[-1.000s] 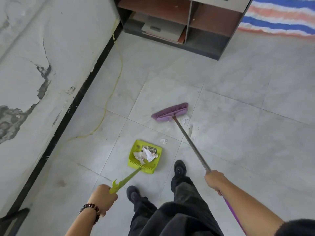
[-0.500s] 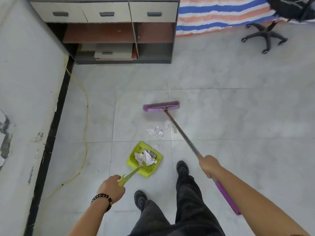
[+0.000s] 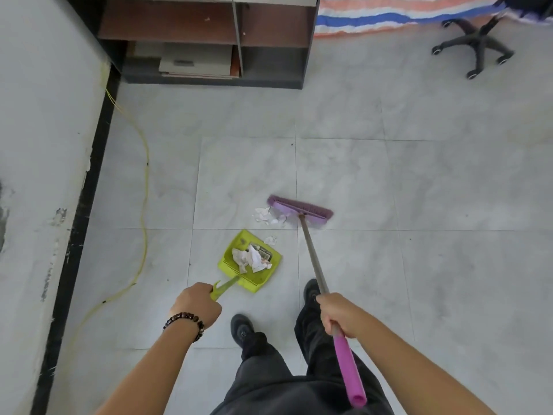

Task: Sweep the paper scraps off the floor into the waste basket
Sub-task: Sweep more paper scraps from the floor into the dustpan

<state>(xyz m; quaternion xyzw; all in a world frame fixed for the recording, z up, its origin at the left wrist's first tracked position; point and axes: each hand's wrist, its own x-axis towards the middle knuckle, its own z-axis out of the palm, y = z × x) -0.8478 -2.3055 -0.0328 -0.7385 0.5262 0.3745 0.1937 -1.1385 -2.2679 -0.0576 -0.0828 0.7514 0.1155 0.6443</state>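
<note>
A lime-green dustpan point(image 3: 260, 280) rests on the tiled floor with crumpled paper scraps point(image 3: 250, 258) in it. My left hand point(image 3: 196, 304) grips its long green handle. A purple broom head point(image 3: 300, 211) stands on the floor just beyond the pan, its bristles against a small pile of white scraps point(image 3: 267, 217). One loose scrap point(image 3: 270, 240) lies at the pan's far edge. My right hand point(image 3: 338, 316) is closed around the broom's metal shaft above the pink grip. No waste basket is in view.
A grey wall with a black skirting point(image 3: 74, 235) runs along the left, a yellow cable point(image 3: 145, 187) trailing beside it. A shelf unit point(image 3: 209, 40) stands at the back, an office chair base point(image 3: 475, 49) at the far right. My two shoes point(image 3: 242, 327) stand behind the pan.
The broom head has been drawn nearer and to the right, pushing the scrap pile toward the dustpan. The view has tilted down. Both hands keep their grips.
</note>
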